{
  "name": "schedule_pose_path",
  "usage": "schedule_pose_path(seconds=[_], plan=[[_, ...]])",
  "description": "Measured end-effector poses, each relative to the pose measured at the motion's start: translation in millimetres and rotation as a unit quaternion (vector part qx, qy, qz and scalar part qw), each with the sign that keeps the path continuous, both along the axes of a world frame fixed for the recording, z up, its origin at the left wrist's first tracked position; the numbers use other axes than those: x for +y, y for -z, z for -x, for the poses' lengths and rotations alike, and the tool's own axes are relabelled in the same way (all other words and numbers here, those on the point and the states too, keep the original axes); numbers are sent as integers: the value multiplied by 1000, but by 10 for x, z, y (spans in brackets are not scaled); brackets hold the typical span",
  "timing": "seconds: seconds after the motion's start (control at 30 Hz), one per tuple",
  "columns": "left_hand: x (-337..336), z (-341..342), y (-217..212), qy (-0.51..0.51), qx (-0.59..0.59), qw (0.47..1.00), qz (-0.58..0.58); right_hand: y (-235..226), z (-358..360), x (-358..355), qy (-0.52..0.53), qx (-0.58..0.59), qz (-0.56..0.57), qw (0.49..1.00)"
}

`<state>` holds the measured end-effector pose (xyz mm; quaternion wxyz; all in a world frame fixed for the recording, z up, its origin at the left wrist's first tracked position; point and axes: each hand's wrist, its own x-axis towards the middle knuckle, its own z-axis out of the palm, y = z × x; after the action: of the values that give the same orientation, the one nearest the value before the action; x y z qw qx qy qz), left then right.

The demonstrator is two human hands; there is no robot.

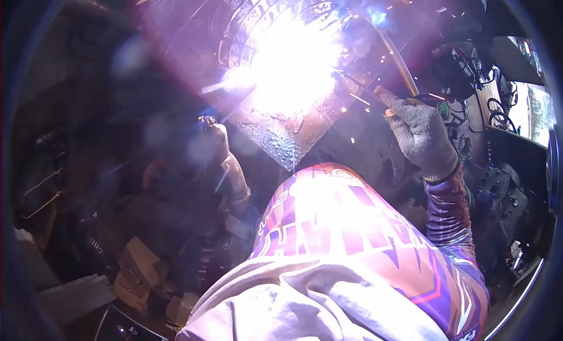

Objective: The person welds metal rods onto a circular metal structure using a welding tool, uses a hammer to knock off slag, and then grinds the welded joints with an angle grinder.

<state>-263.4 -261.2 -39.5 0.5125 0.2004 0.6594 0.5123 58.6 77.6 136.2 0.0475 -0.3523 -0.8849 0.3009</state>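
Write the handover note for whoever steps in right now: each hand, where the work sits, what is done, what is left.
Right hand: gloved, closed on the electrode holder, rod angled up-left toward the arc.
Left hand: gloved, beside the left edge of the rusty metal plate; grip unclear through the glare.
Work: arc burning where the plate meets a round treaded part, sparks flying.
Done: cannot tell, the seam is hidden by glare.
Left: judge the bead once the arc is off.
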Motion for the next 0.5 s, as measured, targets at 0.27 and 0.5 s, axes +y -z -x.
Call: schedule_pose_path(seconds=[0.27,0.5], plan=[[-62,-17,-32,-23,-11,999,-20,146,-117,59,-49,8,-38,998],[-43,18,-8,-24,-28,999,-39,227,-122,66,-46,44,-86,994]])
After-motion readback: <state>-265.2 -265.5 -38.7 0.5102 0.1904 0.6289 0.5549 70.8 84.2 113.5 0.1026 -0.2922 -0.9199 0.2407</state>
